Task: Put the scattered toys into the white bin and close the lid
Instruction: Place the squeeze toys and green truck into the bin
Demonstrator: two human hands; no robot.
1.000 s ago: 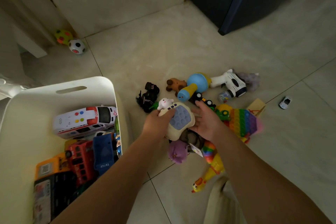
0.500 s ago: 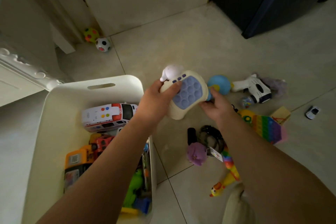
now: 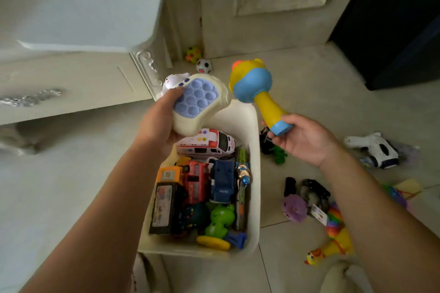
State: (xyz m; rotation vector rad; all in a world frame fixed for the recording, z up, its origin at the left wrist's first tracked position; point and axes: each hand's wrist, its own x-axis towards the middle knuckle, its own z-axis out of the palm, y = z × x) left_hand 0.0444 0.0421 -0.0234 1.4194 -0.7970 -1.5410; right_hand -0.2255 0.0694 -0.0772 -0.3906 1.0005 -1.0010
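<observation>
Bin [image 3: 254, 173] sits below both hands: left hand [image 3: 162, 123] grips the pop toy [image 3: 197, 102], right hand [image 3: 302, 138] pinches the microphone [image 3: 257, 90] low, so it could tip out beside the rim.

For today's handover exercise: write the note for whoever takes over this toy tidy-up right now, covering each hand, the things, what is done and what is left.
Left hand: holds the cream pop-button game above the white bin.
Right hand: holds the yellow-and-blue toy microphone by its handle, beside the bin.
Done: ambulance, red bus, blue truck, green frog and more are in the bin.
Left: drop both held toys in, gather the white toy gun, rubber chicken, purple toy, two balls. No lid in view.
</observation>
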